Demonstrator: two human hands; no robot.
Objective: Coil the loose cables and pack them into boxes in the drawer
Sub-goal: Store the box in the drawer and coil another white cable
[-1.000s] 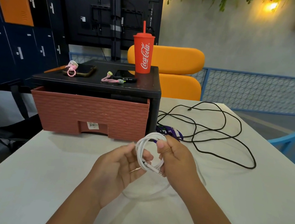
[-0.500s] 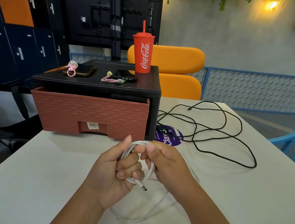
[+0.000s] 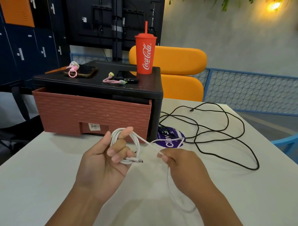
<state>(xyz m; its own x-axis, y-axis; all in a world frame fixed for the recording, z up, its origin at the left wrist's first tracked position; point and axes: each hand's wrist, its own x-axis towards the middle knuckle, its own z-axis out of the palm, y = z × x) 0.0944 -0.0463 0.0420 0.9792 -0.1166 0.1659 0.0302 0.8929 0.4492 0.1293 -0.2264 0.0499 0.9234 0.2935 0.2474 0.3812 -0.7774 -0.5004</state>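
Fingers [image 3: 118, 145] of the left hand [image 3: 101, 165] are curled around the coiled white cable [image 3: 131, 160], just above the table [image 3: 25, 182]. The right hand [image 3: 181, 163] pinches the cable's loose strand, near the closed red drawer [image 3: 88, 113].

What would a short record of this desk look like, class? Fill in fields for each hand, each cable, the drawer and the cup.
left hand: holds the coiled part of the white cable, looped round its fingers
right hand: pinches the white cable's loose strand
white cable: partly coiled; a loose loop lies on the table
black cable: uncoiled, sprawled on the table right of the drawer
drawer: brick-patterned, inside hidden
cup: red, upright on the stand above the drawer
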